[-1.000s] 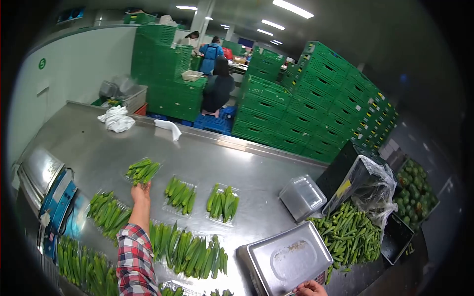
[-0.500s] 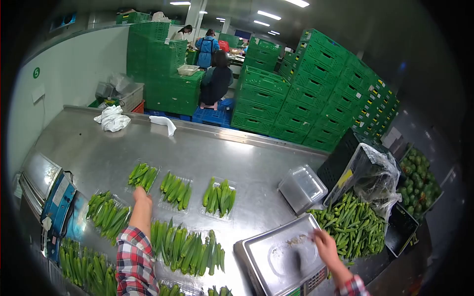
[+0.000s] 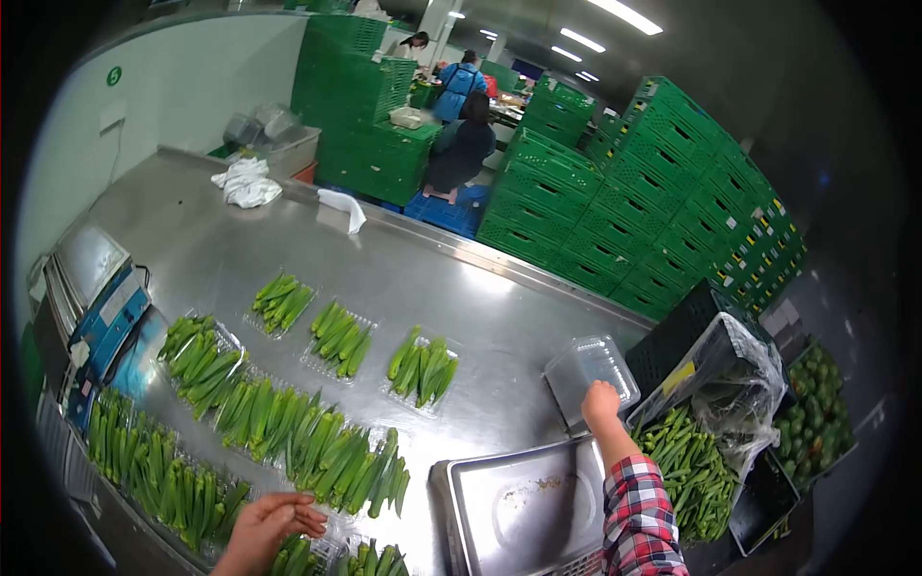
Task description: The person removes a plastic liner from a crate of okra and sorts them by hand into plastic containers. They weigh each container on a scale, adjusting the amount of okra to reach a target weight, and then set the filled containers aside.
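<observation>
My right hand (image 3: pixel 602 407) is closed at the near edge of a stack of clear plastic trays (image 3: pixel 586 370), right of centre. My left hand (image 3: pixel 274 528) hovers over the lower rows of packed okra, fingers apart and holding nothing. Three trays of okra lie in a back row, among them one at the left (image 3: pixel 281 303) and one at the right (image 3: pixel 423 370). Longer rows of okra (image 3: pixel 288 427) lie nearer. The metal scale pan (image 3: pixel 528 499) holds only some brown bits. Loose okra (image 3: pixel 687 470) fills a lined crate at the right.
A blue device (image 3: pixel 106 307) stands at the left edge. White cloths (image 3: pixel 247 182) lie at the table's back. Stacked green crates (image 3: pixel 615 192) and several people, one in blue (image 3: pixel 461 86), are beyond. A crate of dark green produce (image 3: pixel 814 408) stands far right.
My left hand has left the back-left okra tray and come down toward the front rows. My right hand has moved from the scale pan to the clear trays. The view has tilted.
</observation>
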`<state>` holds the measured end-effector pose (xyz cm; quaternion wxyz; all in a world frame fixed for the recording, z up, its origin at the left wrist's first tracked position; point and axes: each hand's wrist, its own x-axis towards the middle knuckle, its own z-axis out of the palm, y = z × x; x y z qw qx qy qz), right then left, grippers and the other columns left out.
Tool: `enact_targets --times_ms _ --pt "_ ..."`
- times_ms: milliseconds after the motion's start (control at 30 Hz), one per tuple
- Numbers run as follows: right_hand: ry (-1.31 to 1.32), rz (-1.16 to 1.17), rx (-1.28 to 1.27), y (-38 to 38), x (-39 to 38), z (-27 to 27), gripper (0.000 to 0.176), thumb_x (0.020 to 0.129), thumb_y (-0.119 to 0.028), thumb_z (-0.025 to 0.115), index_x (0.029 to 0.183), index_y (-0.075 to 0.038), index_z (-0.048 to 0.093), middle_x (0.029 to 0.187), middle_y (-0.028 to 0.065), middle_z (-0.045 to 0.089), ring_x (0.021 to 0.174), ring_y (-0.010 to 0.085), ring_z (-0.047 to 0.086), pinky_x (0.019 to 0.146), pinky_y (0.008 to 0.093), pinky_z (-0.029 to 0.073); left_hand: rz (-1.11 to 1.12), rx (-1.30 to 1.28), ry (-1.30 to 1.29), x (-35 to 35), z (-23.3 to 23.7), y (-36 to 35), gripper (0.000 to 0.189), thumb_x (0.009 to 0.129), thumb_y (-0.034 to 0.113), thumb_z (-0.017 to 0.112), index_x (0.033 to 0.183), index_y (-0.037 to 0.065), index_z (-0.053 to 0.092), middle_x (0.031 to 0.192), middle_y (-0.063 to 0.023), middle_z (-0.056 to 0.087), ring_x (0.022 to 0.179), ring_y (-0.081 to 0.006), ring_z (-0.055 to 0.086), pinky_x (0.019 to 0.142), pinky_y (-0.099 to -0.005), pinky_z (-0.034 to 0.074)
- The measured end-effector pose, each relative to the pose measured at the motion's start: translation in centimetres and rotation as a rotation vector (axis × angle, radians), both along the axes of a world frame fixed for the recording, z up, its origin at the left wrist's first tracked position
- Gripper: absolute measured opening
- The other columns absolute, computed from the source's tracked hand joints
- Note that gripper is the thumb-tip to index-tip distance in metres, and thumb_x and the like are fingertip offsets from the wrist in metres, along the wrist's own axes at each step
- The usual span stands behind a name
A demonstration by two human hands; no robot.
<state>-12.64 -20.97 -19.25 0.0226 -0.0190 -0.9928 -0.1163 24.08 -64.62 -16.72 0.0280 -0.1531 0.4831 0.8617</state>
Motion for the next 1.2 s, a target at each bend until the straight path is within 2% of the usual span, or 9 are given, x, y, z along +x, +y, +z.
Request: enact_targets --times_ms 100,433,633,733,800,833,867,1067,1200 --pt "-0.031 0.017 0.091 0.3 -0.6 -0.3 0.019 0.075 -0.011 0.053 0.091 -0.001 0.056 0.092 0.0173 0.06 0.084 0.0315 0.061 0.073 0.0399 0.049 0.07 -0.049 0.018 3.0 -1.8 0.2 0.026 0.089 0.009 0.048 0.113 -0.002 0.053 0.098 -0.0133 0.061 0.086 -0.019 0.059 0.077 -0.0308 0.047" --pt "0.271 0.2 -0.121 1.3 1.5 2.4 0.015 0.075 -0.015 0.059 0.08 -0.003 0.052 0.083 0.0162 0.057 0.079 0.0357 0.057 0.069 0.044 0.045 0.096 -0.072 0.183 6.9 -2.9 0.6 0.027 0.089 0.002 0.045 0.115 -0.003 0.05 0.098 -0.0145 0.061 0.086 -0.0219 0.059 0.076 -0.0327 0.048" --pt "0.477 0.515 -0.115 2.5 15.1 8.6 0.008 0.074 -0.007 0.059 0.079 -0.004 0.054 0.079 0.0122 0.052 0.081 0.0321 0.052 0.066 0.04 0.042 -0.026 -0.096 0.198 7.6 -2.0 2.3 0.029 0.089 0.002 0.044 0.118 -0.003 0.047 0.102 -0.0111 0.06 0.093 -0.0168 0.056 0.084 -0.0288 0.043" --pt "0.572 0.594 -0.122 5.7 23.6 9.0 0.011 0.068 0.001 0.06 0.077 -0.004 0.053 0.088 0.012 0.055 0.084 0.0287 0.052 0.072 0.0383 0.043 -0.183 -0.131 0.144 7.1 -0.1 5.0 0.03 0.09 0.003 0.045 0.119 -0.002 0.048 0.107 -0.0092 0.058 0.097 -0.0155 0.054 0.086 -0.0277 0.042" --pt "0.58 0.566 -0.196 9.0 30.5 7.5 0.01 0.071 -0.002 0.059 0.079 -0.005 0.054 0.089 0.0116 0.054 0.082 0.0268 0.052 0.069 0.0369 0.043 -0.288 -0.512 0.39 6.6 -3.1 7.5 0.036 0.089 0.006 0.05 0.124 0.001 0.043 0.117 -0.0097 0.053 0.106 -0.0163 0.051 0.093 -0.0274 0.036" --pt "0.516 0.51 -0.226 10.1 33.8 6.1 0.016 0.067 -0.001 0.061 0.081 -0.004 0.054 0.095 0.0134 0.054 0.089 0.0297 0.052 0.075 0.0376 0.043 -0.271 -0.579 0.571 4.7 0.6 8.5 0.03 0.079 0.002 0.051 0.109 -0.001 0.053 0.105 -0.0131 0.059 0.097 -0.0254 0.056 0.088 -0.036 0.043" --pt "0.453 0.451 -0.252 11.3 37.0 4.7 0.022 0.063 0.0 0.063 0.083 -0.004 0.053 0.101 0.0152 0.053 0.096 0.0325 0.052 0.08 0.0383 0.043 -0.326 -0.627 0.576 4.5 0.5 10.0 0.038 0.074 -0.001 0.059 0.111 -0.002 0.053 0.109 -0.0136 0.057 0.104 -0.0292 0.052 0.09 -0.0343 0.04" --pt "0.187 0.328 -0.32 13.2 49.9 1.4 0.024 0.061 -0.001 0.06 0.083 -0.008 0.055 0.093 0.0095 0.054 0.091 0.03 0.051 0.078 0.0396 0.04 -0.73 -0.56 0.887 4.4 -1.7 23.2 0.037 0.076 0.009 0.063 0.112 0.003 0.055 0.114 -0.0118 0.055 0.11 -0.0291 0.049 0.093 -0.0382 0.038" --pt "0.122 0.247 -0.34 16.2 52.8 -1.5 0.025 0.062 -0.002 0.061 0.086 -0.011 0.058 0.089 0.0059 0.054 0.086 0.0256 0.051 0.076 0.0363 0.039 -0.855 -0.791 1.047 5.8 -3.7 31.2 0.037 0.079 0.023 0.063 0.112 0.007 0.056 0.118 -0.0101 0.053 0.116 -0.0292 0.044 0.099 -0.0445 0.029"
